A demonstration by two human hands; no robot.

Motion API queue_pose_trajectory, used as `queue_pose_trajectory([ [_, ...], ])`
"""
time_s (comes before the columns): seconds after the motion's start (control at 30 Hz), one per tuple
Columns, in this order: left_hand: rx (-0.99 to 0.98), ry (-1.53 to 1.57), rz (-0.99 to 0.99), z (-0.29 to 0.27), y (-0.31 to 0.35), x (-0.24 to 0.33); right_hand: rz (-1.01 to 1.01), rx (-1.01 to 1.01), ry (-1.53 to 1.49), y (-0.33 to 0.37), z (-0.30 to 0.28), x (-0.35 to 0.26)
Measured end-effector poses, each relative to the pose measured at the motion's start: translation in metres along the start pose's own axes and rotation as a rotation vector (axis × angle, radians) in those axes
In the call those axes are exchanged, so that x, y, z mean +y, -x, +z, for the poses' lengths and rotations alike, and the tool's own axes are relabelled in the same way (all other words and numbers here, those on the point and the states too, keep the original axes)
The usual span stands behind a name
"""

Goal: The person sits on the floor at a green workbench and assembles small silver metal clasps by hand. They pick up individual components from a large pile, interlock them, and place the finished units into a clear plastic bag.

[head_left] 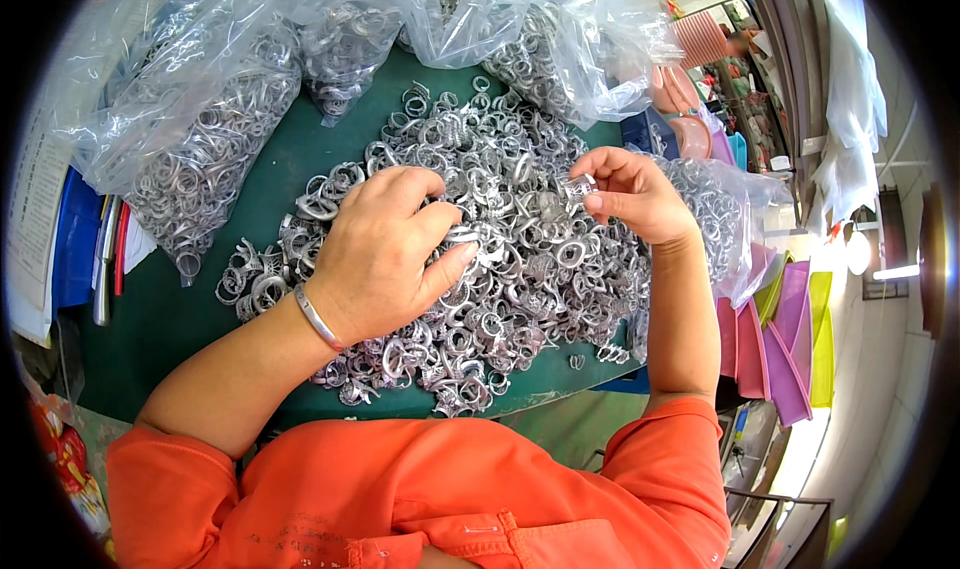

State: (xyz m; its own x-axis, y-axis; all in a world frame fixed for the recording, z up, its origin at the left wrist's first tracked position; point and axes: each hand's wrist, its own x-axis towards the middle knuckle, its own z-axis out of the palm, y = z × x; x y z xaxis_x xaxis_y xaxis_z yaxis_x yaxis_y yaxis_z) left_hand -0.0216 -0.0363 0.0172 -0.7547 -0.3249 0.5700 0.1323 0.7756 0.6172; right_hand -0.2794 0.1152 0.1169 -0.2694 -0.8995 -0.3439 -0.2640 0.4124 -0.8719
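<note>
A big heap of silver-grey metal rings [500, 309] covers the middle of the green tabletop [300, 149]. Over its left side lies my left hand [385, 239], fingers bent and thumb apart from them, touching rings in the heap. I cannot see it lift any of them. My right hand [640, 194] is raised at the heap's right edge, pinching a wide silver ring [577, 189] between thumb and fingers. A metal bangle [316, 317] circles my left wrist.
Clear plastic bags of rings stand along the back, including one at the left [215, 139] and one at the right [715, 209]. Pens [107, 259] and a blue folder [78, 239] lie far left. Pink, purple and yellow-green plastic bins [785, 339] stand beyond the right edge.
</note>
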Motion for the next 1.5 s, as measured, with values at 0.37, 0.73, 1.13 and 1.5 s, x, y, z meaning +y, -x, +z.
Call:
queue_pose_trajectory([
  [0.37, 0.004, -0.016, -0.005, 0.000, 0.001, 0.000, 0.061, 0.002, -0.190, -0.023, 0.027, -0.023],
  [0.73, 0.031, -0.007, 0.005, 0.001, 0.003, -0.002, -0.499, 0.347, 0.132, -0.131, 0.043, -0.079],
  [1.13, 0.020, 0.011, 0.014, 0.002, 0.003, -0.001, -0.573, 0.658, 1.554, -0.137, 0.021, -0.053],
  [1.5, 0.012, 0.004, -0.014, 0.001, 0.001, -0.001, -0.104, 0.270, 0.754, -0.034, 0.033, 0.000],
])
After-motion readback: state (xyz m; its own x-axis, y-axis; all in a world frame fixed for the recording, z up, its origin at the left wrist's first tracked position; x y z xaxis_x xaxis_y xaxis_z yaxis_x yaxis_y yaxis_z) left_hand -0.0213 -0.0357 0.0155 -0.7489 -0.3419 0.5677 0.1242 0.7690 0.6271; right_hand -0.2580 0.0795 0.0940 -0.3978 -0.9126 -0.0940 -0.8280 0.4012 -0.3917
